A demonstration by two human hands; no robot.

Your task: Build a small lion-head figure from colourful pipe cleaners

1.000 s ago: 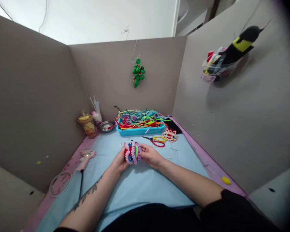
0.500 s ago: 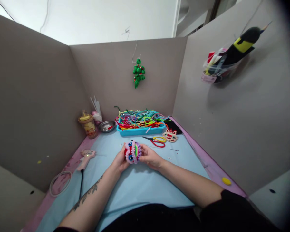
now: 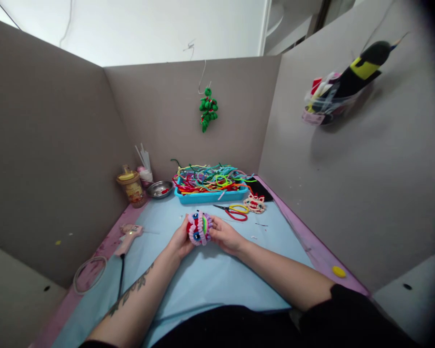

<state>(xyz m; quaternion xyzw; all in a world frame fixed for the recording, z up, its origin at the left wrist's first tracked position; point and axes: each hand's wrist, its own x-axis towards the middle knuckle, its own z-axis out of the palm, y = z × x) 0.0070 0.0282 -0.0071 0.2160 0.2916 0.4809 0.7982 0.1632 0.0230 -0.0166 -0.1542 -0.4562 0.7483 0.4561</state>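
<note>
Both hands [image 3: 180, 241] grasping a fuzzy pink ornament [image 3: 199, 228], scissors [image 3: 228, 210] beyond, pink label [image 3: 312, 118] at right unreadable

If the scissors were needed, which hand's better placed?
Probably the right hand: it's nearer the scissors. The left hand also holds the fuzzy craft piece and could likely support it alone.

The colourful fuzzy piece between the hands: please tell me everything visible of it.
The colourful fuzzy piece is roundish, apparently of pipe cleaners. It shows looped pink and lilac trim, red parts, two blue eye-like spots and a curved band with bright green. The left hand grips its red side, the right hand the lilac side, over the blue cloth; its underside is hidden.
</note>
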